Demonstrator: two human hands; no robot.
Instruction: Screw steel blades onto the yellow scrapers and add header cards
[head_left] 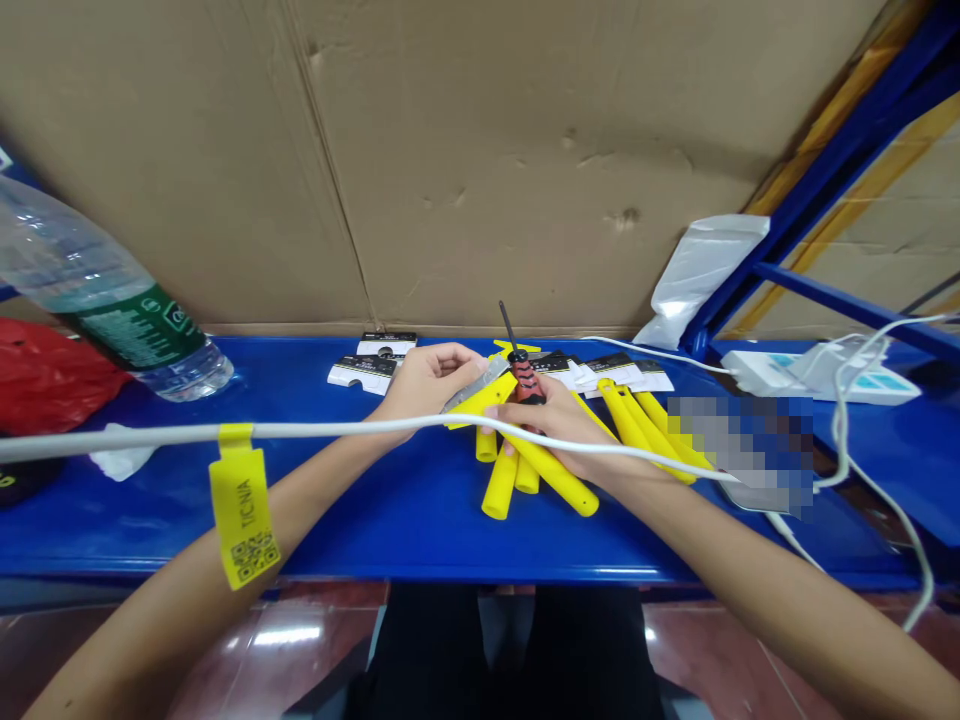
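My left hand [431, 382] is closed, its thumb and fingers pinching a grey flat piece [491, 371]. Against that piece lies a flat yellow part [480, 403], which the fingertips of my right hand [562, 415] touch from the other side. Gripped in my right hand is a screwdriver [527, 378] with a red and black handle, its dark shaft pointing up and away. Several yellow tubular handles [551, 475] lie on the blue table under my hands, and more yellow handles [637, 425] rest to the right. How the grey piece and yellow part join is hidden.
Printed cards [367, 370] lie along the cardboard wall [480, 180]. A large water bottle [127, 310] and a red bag [52, 380] are at left. A white cable [300, 430] with a yellow tag [244, 515] crosses before my arms. At right sits a power strip [885, 385].
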